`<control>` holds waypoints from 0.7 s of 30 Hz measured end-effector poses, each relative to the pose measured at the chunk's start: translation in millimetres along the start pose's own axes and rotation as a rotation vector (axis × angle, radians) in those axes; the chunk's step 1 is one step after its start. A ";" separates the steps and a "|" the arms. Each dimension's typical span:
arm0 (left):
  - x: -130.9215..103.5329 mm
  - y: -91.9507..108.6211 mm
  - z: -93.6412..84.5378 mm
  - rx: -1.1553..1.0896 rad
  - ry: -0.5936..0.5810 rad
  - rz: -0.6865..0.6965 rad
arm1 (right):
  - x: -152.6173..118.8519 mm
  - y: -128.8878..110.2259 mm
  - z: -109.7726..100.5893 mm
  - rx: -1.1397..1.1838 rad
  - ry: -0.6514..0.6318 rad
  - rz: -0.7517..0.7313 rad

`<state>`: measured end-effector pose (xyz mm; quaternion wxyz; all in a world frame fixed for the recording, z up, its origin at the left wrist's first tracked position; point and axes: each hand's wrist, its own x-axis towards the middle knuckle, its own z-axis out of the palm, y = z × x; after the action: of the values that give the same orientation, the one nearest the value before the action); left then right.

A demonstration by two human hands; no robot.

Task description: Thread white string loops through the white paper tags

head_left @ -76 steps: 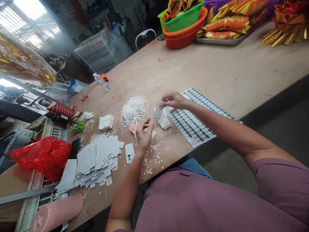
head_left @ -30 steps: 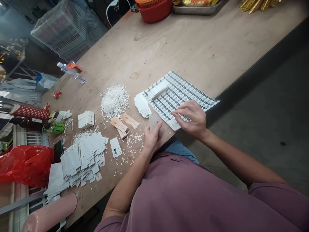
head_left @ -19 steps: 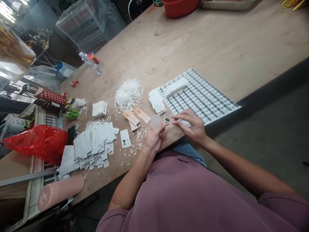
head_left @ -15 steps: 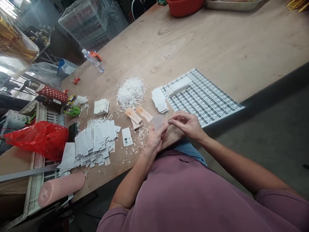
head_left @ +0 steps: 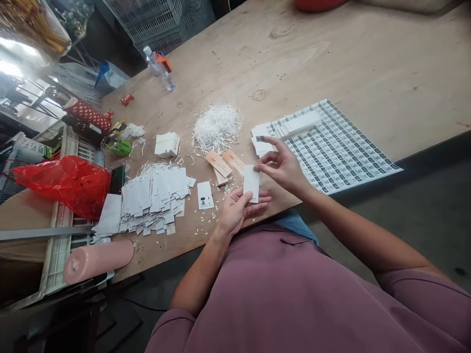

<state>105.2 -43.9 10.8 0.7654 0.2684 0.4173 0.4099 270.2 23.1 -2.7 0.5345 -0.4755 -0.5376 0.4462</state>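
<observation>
My left hand (head_left: 235, 208) grips a blank white card (head_left: 251, 182) between the thumb and the fingers beneath it, above the table's front edge. My right hand (head_left: 281, 169) is at the card's upper right corner, its thumb tip at the edge; whether it touches is unclear. The fingers of that hand are apart, the index finger stretched out with a small grey sticker (head_left: 260, 138) clinging to its tip. Just behind lies a printed sticker sheet (head_left: 342, 152) bearing a stack of white cards (head_left: 300, 123). Orange cards (head_left: 219, 164) lie beyond my left hand.
On the wooden table (head_left: 228, 59) lie a heap of white strings (head_left: 217, 127), a large pile of white tags (head_left: 154, 201) and a printed white card (head_left: 205, 195). Small white scraps are scattered near the front edge. Leftward are a red plastic bag (head_left: 66, 186) and a pink roll (head_left: 99, 261).
My right hand has moved up off my left, its index finger extending with the sticker on the tip. My left fingers have spread under the card. The whole view has shifted slightly.
</observation>
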 end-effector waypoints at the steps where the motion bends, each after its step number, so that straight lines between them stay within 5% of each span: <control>1: -3.4 2.6 -3.6 -0.017 0.017 -0.002 | 0.3 -1.4 -0.9 -0.062 0.033 -0.053; 5: -11.2 10.4 -11.6 -0.117 0.061 -0.007 | -11.3 -16.8 -2.5 -0.159 0.030 -0.160; 10: -11.1 12.4 -13.1 -0.143 0.079 -0.011 | -33.4 -28.8 11.1 -0.020 -0.259 0.087; 21: -10.9 11.8 -17.8 -0.108 0.094 -0.007 | -22.9 -11.7 25.8 -0.107 -0.343 0.165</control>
<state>81.7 -45.9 15.2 0.7599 0.2055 0.4309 0.4412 243.5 -0.5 4.6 0.3703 -0.4628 -0.6031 0.5338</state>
